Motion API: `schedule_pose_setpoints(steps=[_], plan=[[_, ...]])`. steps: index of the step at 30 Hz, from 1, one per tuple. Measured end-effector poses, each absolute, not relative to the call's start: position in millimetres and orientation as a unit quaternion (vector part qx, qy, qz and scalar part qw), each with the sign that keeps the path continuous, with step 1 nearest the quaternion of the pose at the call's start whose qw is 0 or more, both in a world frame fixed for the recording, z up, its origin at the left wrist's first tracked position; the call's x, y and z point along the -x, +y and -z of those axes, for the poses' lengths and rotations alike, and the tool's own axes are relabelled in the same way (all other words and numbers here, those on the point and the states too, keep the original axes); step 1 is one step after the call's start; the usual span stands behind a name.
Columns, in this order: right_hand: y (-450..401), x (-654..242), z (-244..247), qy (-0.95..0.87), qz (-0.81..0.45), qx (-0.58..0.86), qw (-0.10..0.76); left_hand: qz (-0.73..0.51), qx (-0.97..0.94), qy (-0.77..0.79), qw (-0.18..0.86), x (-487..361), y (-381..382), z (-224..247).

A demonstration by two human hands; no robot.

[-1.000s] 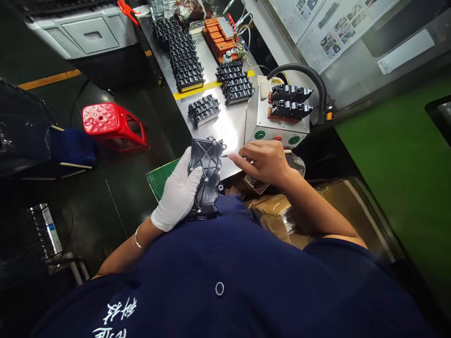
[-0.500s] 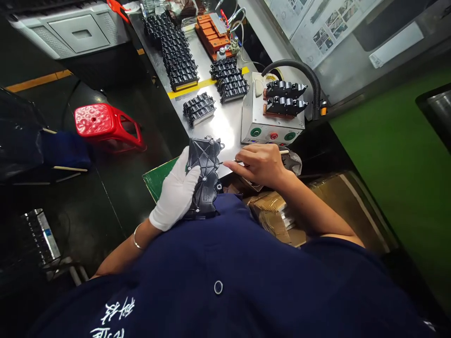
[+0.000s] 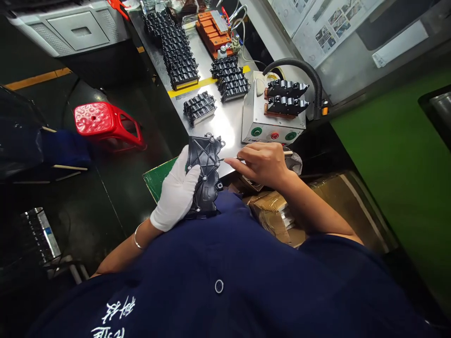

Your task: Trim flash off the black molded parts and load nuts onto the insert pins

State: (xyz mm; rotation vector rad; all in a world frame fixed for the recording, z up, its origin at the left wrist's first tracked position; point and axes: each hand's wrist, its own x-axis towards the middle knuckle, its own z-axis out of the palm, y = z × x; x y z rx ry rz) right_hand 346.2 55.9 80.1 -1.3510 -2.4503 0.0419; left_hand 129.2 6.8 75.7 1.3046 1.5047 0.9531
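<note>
My left hand (image 3: 178,192), in a white glove, grips a black molded plastic cover (image 3: 206,180) by its left side, close to my chest. The cover's ribbed face with several round bosses is turned up, and its wavy edge points right. My bare right hand (image 3: 262,162) is closed around a thin metal-tipped tool (image 3: 288,152) with a pale handle. Its tip is at the cover's right edge, though I cannot tell whether they touch. Most of the tool is hidden by my fingers.
Several black molded parts (image 3: 181,61) stand in rows on the metal table (image 3: 225,126). A control box (image 3: 273,126) with buttons carries two more. Behind are an orange fixture (image 3: 213,35) and a black hose (image 3: 310,70). A red stool (image 3: 105,124) stands left, cardboard boxes (image 3: 271,206) lower right.
My right hand has shifted very slightly to the right with the tool. My left hand and the black cover have hardly moved.
</note>
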Motion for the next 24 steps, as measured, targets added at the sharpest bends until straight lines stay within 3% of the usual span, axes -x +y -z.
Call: schedule_pose_setpoints(steps=[24], plan=[[37.3,-344.1,-74.6,-0.828,-0.064,0.517,0.208,-0.411,-0.546,0.608,0.405,-128.8,-0.7,-73.0]])
